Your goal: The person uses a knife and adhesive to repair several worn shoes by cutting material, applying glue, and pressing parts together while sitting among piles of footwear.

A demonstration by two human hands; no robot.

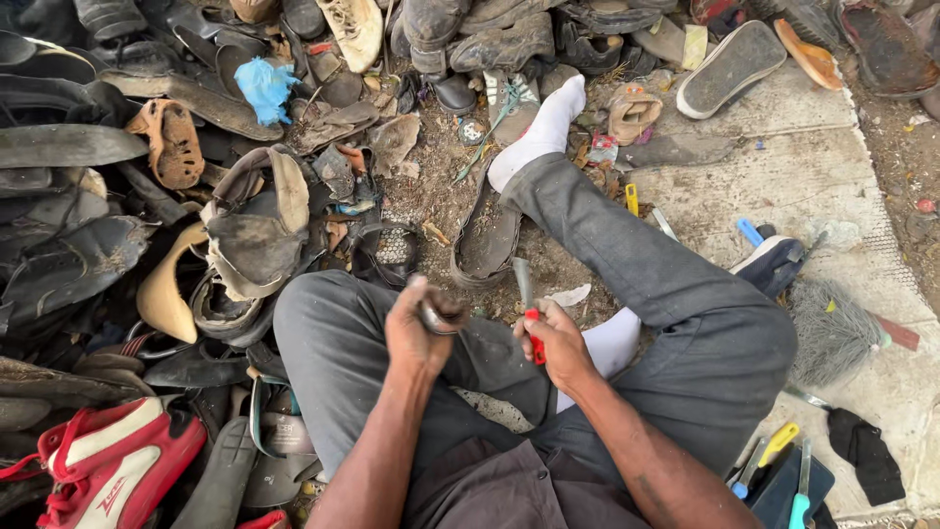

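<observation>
**Knife in right hand, small dark piece in left, over the lap**

While the person sits cross-legged, the right hand (560, 345) is wrapped tight around a red-handled knife (529, 312), just right of the left hand (419, 338). Blade long axis near vertical in frame, tip pointing away from the body toward the worn sole (487, 238). Left hand is clenched around a small dark rounded piece (438, 315); can't tell what it is.

Risk, my read: blade sits close to the left fingers and thigh; a slip could cut either.

Beyond the left hand: shoe pile (245, 216).
</observation>
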